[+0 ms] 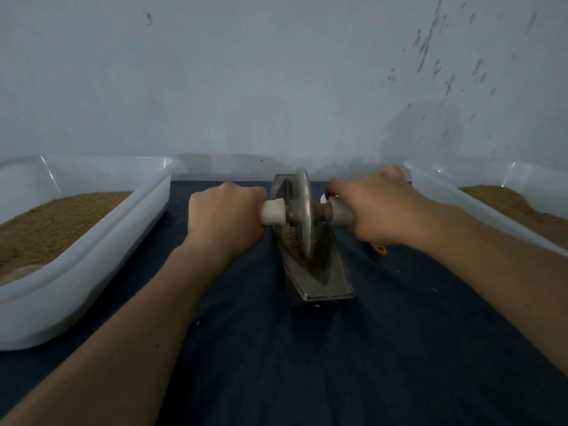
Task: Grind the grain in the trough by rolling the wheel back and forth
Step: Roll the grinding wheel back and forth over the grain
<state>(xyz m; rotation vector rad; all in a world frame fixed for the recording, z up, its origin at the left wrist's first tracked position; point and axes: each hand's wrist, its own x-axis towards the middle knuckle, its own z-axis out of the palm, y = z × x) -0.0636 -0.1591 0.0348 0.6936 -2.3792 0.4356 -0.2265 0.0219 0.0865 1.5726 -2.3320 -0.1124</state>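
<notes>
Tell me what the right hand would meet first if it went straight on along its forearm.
Probably the wheel: the right hand grips a handle that runs inward to it, with nothing visible between.

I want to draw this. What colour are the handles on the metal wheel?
Off-white: the plastic handles show best in the head view.

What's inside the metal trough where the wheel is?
Brown crushed grain lies in the trough, by the wheel standing in it. The wheel covers the far part of the groove, so what lies there cannot be seen.
</notes>
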